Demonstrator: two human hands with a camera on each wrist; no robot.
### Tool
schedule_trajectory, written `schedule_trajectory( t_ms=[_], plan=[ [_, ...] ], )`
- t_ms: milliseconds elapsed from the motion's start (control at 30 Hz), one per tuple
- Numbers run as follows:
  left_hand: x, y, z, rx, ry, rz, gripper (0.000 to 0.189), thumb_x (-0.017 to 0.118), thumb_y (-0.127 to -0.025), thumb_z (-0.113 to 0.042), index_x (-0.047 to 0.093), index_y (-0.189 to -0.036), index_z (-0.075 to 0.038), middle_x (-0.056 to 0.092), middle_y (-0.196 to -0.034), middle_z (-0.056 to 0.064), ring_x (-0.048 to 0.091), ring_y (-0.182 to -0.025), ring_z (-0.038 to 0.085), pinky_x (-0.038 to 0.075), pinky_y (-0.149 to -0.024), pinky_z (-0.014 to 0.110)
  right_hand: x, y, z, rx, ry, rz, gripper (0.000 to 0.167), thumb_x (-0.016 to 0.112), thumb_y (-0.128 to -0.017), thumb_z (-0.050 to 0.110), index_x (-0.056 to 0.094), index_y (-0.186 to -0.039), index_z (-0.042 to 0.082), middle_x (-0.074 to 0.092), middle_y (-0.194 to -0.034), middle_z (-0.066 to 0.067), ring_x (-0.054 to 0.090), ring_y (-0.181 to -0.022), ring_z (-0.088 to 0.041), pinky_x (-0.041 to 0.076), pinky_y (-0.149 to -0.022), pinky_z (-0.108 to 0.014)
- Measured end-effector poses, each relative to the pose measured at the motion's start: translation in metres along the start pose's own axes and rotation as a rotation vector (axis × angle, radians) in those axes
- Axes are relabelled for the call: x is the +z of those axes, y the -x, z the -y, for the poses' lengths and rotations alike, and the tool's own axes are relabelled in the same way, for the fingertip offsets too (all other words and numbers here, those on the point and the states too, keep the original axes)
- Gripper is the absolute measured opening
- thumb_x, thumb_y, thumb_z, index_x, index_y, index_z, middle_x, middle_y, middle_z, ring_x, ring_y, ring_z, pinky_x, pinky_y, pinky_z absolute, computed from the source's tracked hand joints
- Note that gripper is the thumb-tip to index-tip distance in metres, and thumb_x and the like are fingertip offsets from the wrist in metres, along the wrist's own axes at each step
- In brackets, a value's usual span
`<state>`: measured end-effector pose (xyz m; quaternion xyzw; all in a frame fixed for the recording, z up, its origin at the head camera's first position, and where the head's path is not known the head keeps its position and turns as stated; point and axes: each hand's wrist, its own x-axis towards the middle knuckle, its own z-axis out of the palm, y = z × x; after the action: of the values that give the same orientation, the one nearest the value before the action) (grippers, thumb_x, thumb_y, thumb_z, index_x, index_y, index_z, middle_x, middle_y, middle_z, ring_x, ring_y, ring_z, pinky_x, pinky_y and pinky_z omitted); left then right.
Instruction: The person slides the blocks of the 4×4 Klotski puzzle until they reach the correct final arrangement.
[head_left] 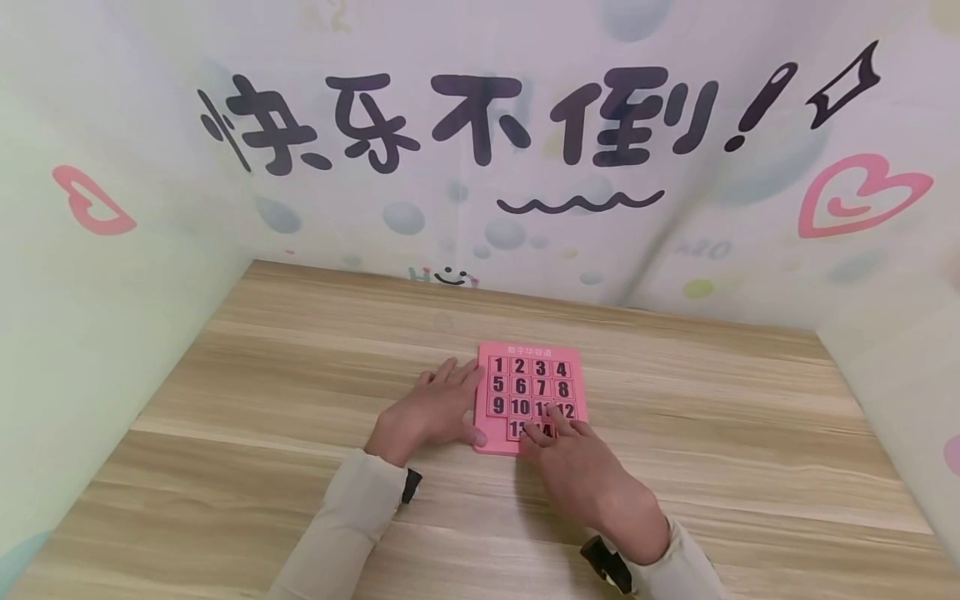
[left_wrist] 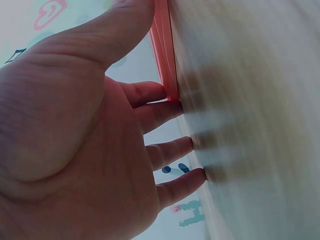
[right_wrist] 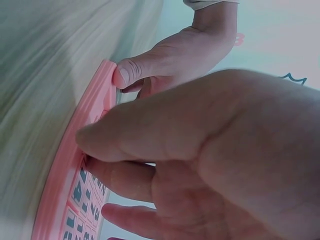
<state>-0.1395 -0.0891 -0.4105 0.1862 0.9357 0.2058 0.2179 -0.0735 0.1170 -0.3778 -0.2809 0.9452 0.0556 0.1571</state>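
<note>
A pink number sliding puzzle (head_left: 492, 433) lies flat on the wooden table. Its top three rows read 1 to 12 in order. In the bottom row, tile 13 (head_left: 514, 428) sits right of a vacant left corner, with tile 14 beside it, partly covered by fingers. My left hand (head_left: 438, 408) rests along the puzzle's left side, fingers extended and thumb at the near left corner. Over the lower right part is my right hand (head_left: 588, 479), its fingertips touching the lower tiles. Its thumb (right_wrist: 130, 135) lies at the near rim; the bottom right slot is hidden.
The wooden table (head_left: 247, 400) extends around the puzzle on all sides. Behind it stands a printed wall covering (head_left: 480, 242) with large dark characters, and pale side walls close in the left and right.
</note>
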Motion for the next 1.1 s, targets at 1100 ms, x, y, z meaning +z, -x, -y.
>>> schedule_trajectory(
  t_ms=[1100],
  plan=[
    [0.001, -0.001, -0.001, -0.008, -0.030, 0.001, 0.099, 0.078, -0.083, -0.042, 0.022, -0.158, -0.008, 0.015, -0.166, 0.008, 0.006, -0.153, 0.037, 0.012, -0.122, 0.057, 0.000, -0.002, -0.015, -0.053, -0.093, 0.036, 0.045, 0.051, -0.100, 0.009, 0.055, -0.143, 0.022, 0.047, -0.152, 0.003, 0.025, -0.149, -0.036, 0.025, -0.119, -0.057]
  ],
)
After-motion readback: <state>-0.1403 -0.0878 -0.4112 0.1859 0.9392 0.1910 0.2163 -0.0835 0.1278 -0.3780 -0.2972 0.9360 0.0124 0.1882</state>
